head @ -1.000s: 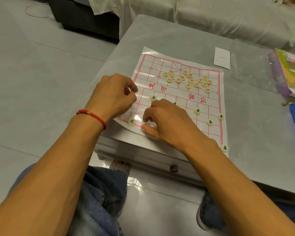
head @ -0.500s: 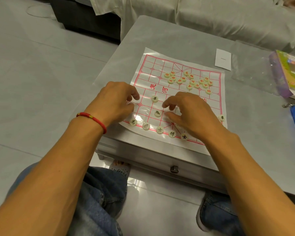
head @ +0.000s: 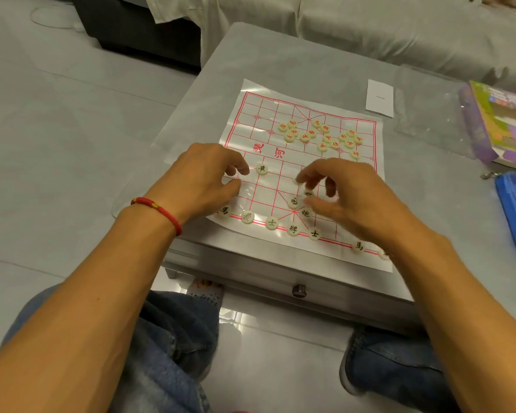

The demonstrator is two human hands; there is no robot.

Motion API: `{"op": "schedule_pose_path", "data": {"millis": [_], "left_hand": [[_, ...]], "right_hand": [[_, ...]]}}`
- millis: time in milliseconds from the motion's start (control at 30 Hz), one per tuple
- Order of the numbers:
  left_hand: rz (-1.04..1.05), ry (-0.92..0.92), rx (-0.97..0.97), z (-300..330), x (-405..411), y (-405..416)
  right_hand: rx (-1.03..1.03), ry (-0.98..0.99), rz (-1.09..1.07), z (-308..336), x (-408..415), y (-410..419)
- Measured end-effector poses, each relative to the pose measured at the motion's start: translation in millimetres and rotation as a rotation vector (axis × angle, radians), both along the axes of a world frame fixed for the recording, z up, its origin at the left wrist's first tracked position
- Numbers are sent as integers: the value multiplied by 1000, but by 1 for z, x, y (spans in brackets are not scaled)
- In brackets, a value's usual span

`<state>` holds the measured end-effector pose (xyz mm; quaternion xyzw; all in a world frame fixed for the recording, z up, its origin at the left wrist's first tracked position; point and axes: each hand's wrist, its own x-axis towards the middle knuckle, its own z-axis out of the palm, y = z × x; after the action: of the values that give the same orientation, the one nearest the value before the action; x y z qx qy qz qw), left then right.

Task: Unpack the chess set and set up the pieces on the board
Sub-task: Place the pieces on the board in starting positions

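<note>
Five black pieces point(head: 292, 229) line the board point(head: 280, 114) edge nearest the surface's front; right hand point(head: 349, 198), fingers loosely curled over three strays, should slide them onto intersections; left hand point(head: 209, 180) pinches nothing visible.

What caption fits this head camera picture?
Two hands arrange black-lettered pieces along the board's near edge.

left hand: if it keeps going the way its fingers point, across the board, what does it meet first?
Most likely the lone black-marked piece, just beyond the left hand and its fingertips, with only a small gap of board between. Height is unclear from one view, so the fingers might pass above it.
</note>
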<state>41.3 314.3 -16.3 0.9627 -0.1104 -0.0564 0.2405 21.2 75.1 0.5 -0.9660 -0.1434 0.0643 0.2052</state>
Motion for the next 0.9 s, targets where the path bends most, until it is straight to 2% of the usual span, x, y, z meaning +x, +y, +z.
{"op": "schedule_pose_path", "data": {"millis": [133,267,433,667,900], "left_hand": [[-33,-4,6,2,-4,-6],[-38,4,12,4,-7,-12],[-34,4,12,4,-7,-16],[-42,4,24,2,-5,-16],[-40,0,29,1,-5,-16]], "right_hand": [[-61,74,-76,-1,-39,-40],[-47,99,-55,-8,-62,-44],[-73,72,5,-16,-61,-40],[-247,-57,55,-18,-62,-49],[-281,-95,56,-23,-59,-51]]}}
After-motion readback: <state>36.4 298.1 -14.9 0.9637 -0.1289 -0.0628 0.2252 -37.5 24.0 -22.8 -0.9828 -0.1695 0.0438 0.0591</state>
